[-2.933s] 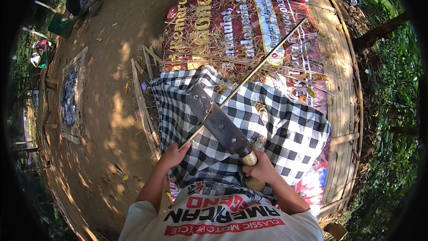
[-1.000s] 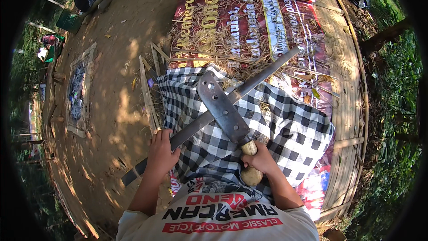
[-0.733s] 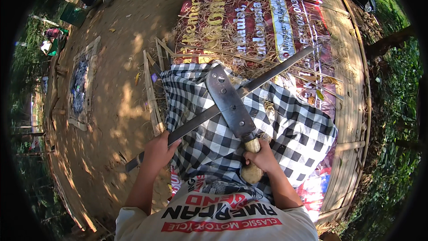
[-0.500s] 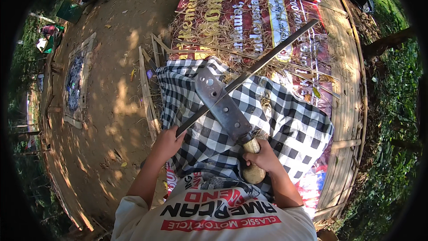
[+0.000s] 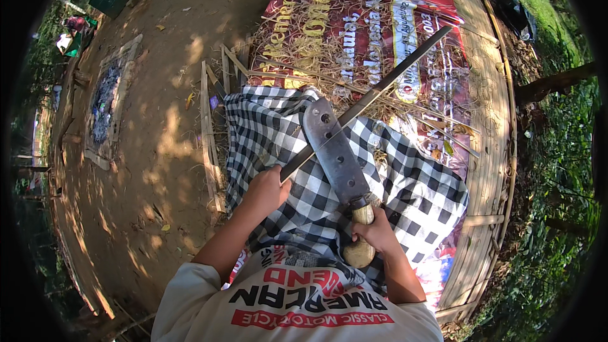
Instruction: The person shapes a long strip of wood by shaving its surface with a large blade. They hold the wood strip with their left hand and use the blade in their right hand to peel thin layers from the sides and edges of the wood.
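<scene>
Left hand grips a long dark strip running toward one o'clock; right hand clenches a cleaver, blade apparently across it, probably for shaving.

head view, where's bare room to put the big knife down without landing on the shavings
Bare dirt ground lies left of the checkered cloth, between the split slats and the framed dark patch. The bamboo platform edge on the right is also open. The red banner ahead is crowded with shavings and strips; the lap holds the long strip and knife.
</scene>
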Demonstrator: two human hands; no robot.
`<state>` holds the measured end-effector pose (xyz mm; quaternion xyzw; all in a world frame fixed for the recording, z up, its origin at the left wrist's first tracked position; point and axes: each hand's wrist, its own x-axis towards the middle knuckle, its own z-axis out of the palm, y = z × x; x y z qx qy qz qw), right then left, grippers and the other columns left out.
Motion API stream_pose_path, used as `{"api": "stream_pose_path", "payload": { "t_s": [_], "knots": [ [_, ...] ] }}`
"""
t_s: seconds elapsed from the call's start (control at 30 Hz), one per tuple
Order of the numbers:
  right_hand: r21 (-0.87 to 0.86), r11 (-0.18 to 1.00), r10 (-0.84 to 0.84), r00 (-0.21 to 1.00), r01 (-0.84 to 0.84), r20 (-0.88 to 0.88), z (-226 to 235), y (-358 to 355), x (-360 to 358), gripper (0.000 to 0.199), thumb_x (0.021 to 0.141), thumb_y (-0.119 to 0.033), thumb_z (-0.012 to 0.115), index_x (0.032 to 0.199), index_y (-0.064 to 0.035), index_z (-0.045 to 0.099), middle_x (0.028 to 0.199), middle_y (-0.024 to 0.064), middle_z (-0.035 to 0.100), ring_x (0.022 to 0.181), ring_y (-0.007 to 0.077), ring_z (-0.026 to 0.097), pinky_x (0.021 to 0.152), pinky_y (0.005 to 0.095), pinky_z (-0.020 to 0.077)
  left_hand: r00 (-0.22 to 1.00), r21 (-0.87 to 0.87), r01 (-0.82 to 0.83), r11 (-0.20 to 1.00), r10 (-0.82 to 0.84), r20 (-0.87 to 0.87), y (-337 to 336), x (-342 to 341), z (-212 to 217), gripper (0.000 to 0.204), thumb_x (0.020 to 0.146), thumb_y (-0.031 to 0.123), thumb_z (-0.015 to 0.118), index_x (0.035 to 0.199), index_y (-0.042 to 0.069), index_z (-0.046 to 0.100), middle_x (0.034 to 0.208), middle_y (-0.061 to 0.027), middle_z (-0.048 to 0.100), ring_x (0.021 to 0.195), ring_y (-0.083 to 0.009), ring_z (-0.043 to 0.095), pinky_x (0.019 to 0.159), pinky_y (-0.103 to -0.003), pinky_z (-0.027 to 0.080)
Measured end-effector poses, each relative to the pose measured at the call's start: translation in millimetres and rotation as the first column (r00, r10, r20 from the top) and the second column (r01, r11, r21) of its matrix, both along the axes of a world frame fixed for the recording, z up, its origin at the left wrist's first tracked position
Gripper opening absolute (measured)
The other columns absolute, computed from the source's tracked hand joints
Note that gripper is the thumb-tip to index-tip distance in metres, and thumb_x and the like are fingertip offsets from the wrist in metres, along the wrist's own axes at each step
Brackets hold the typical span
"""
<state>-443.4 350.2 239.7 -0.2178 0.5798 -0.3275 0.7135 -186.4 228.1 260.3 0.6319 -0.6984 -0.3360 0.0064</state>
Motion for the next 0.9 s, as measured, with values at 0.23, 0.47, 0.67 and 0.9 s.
{"api": "stream_pose_path", "payload": {
  "t_s": [0.23, 0.47, 0.67, 0.9],
  "knots": [
    [0.016, 1.000, 0.019, 0.998, -0.020, 0.060, -2, 4, 3, 0.036, 0.072, 0.009, 0.064, 0.107, 0.0059, 0.056, 0.071, 0.0073, 0.061, 0.057, 0.0153, 0.060, 0.051, 0.0277, 0.0472, 0.943, 0.201, 0.064, 0.978, 0.006, -0.332, -4, 12, 4, 0.023, 0.088, 0.025, 0.060, 0.095, 0.003, 0.060, 0.069, -0.0038, 0.056, 0.059, -0.0143, 0.052, 0.055, -0.030, 0.043],
    [-0.042, 0.992, 0.119, 0.990, -0.116, 0.072, -1, 4, 1, 0.031, 0.072, 0.010, 0.063, 0.102, 0.0062, 0.056, 0.070, 0.0090, 0.061, 0.056, 0.0170, 0.060, 0.051, 0.0286, 0.0473, 0.640, 0.580, -0.114, 0.807, 0.506, -0.578, 13, 28, -45, 0.031, 0.101, 0.031, 0.043, 0.101, 0.004, 0.058, 0.076, 0.0007, 0.057, 0.064, -0.0073, 0.051, 0.055, -0.023, 0.041],
    [-0.028, 0.998, -0.047, 0.989, 0.052, 0.143, -10, 4, 0, 0.022, 0.070, 0.008, 0.063, 0.090, 0.0051, 0.056, 0.067, 0.0113, 0.060, 0.055, 0.0196, 0.060, 0.051, 0.0305, 0.0490, 0.597, 0.670, -0.014, 0.743, 0.544, -0.590, 5, 26, -42, 0.034, 0.102, 0.036, 0.044, 0.094, 0.005, 0.057, 0.067, 0.0015, 0.055, 0.054, -0.0070, 0.049, 0.050, -0.024, 0.041],
    [-0.173, 0.946, -0.262, 0.961, 0.274, 0.087, -1, -4, -12, 0.021, 0.071, 0.012, 0.059, 0.090, 0.0030, 0.055, 0.069, 0.0087, 0.059, 0.054, 0.0178, 0.059, 0.052, 0.0293, 0.0491, 0.838, 0.590, 0.053, 0.805, 0.286, -0.465, -6, 26, -3, 0.035, 0.098, 0.037, 0.051, 0.091, 0.003, 0.053, 0.063, -0.0010, 0.052, 0.047, -0.0112, 0.054, 0.042, -0.028, 0.043]
  ]
}}
